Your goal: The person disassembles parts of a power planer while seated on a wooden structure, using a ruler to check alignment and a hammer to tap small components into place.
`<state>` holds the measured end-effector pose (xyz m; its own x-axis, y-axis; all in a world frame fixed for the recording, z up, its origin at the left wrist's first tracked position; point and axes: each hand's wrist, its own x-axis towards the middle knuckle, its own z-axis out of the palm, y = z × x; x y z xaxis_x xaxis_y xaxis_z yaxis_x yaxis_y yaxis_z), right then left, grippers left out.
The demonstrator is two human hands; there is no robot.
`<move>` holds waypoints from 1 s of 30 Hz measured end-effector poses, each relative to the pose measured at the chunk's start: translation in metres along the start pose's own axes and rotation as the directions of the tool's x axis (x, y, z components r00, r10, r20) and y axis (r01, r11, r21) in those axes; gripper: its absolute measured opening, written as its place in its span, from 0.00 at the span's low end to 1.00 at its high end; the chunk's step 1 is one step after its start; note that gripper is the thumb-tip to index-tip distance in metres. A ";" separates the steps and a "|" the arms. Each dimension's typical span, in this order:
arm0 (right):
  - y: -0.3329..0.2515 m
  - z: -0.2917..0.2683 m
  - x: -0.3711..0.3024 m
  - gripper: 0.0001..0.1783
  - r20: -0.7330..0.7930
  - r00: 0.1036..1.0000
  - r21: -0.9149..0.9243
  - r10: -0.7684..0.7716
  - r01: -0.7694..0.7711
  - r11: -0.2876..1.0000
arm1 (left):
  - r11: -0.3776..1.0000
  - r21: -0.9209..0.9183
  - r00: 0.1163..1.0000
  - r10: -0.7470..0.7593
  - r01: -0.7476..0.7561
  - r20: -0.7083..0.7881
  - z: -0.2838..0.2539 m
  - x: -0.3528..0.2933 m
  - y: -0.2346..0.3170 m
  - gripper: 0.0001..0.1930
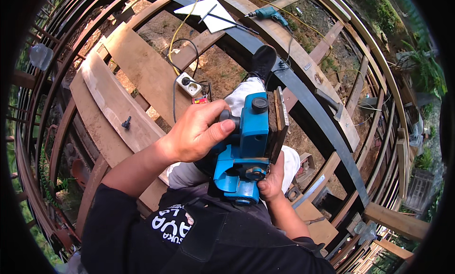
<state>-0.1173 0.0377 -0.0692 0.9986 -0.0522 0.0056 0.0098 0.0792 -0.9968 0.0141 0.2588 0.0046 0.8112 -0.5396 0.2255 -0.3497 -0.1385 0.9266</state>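
A blue handheld power tool [255, 127] with black knobs is tilted on its side above my lap. Its flat, layered brown-and-grey base [278, 122] faces right; what kind of tool it is I cannot make out for certain. My left hand [196, 132] wraps round a black grip on the tool's left side, the thumb lying over it. Lower down, my right hand [272, 181] holds the tool from the right, near its base and a small dial; part of that hand's fingers is hidden behind the tool.
Curved boards [118, 108] lie across a beam frame on the left. A white power strip [188, 84] with cords sits ahead. Farther off are a white angular sheet [208, 16], a teal drill [270, 14] and a hammer [330, 103]. A small black part [126, 123] rests on a board.
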 end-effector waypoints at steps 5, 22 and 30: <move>0.001 -0.001 0.000 0.62 0.002 0.999 -0.032 -0.032 0.032 0.999 | 0.807 -0.288 0.842 -0.415 0.516 0.346 -0.013 0.000 -0.005 0.34; -0.002 0.002 0.001 0.62 -0.006 1.000 -0.024 -0.028 0.028 0.999 | 0.998 0.010 0.989 0.063 -0.065 0.134 -0.011 0.005 -0.001 0.29; 0.001 -0.003 -0.001 0.61 0.020 0.998 -0.069 -0.054 0.055 0.996 | 0.780 -0.294 0.791 -0.380 0.552 0.479 -0.019 0.008 -0.006 0.27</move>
<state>-0.1183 0.0353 -0.0701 0.9975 -0.0364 0.0607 0.0610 0.0077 -0.9981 0.0314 0.2710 0.0060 0.5505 -0.7720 -0.3178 0.3128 -0.1623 0.9359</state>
